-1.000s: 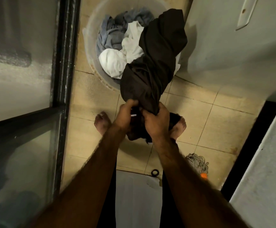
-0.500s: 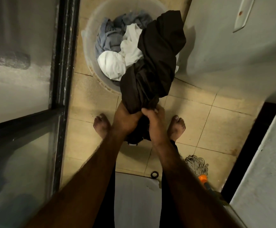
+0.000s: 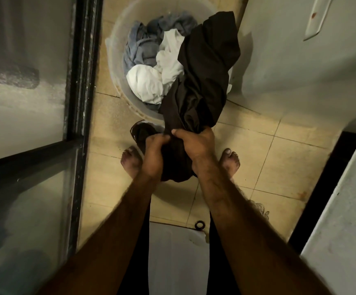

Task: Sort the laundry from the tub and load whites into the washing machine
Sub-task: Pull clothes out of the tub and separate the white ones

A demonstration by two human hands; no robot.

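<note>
While white clothes (image 3: 147, 81) lie in the far tub (image 3: 115, 41), left grip (image 3: 154, 154) and right grip (image 3: 196, 145) both clench the dark garment (image 3: 204, 81) (bunched tight), its far end across the tub.

no legible text, labels, brands, numbers or signs

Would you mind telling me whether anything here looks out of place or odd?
A small black ring lies loose on the floor tiles, belonging to nothing nearby. Otherwise nothing stands out: the left hand and right hand grip a dark garment draped over the rim of the tub.
</note>
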